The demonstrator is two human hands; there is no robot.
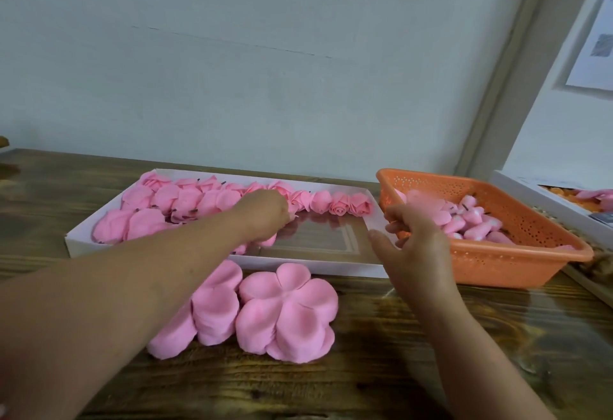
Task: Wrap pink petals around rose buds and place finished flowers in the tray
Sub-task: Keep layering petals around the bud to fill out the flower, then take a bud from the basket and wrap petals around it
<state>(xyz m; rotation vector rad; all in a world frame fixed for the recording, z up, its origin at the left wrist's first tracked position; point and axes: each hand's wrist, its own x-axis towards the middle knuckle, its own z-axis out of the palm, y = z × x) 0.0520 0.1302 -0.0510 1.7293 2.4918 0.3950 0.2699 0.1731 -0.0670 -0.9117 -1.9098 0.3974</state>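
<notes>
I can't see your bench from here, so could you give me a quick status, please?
Left hand down in the white tray, setting a flower. Right hand loosely curled by the orange basket, nothing visibly held. Nothing in the way.

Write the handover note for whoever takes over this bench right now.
Left hand: reaching into the white tray, fingers curled down among the finished roses; what it grips is hidden.
Right hand: hovering by the orange basket, loosely open and holding nothing.
Rose buds sit in the basket.
Petal stacks lie on the table in front of the tray.
Done: the tray's left and far side are filled.
Left: its near right part is bare; keep wrapping.
</notes>
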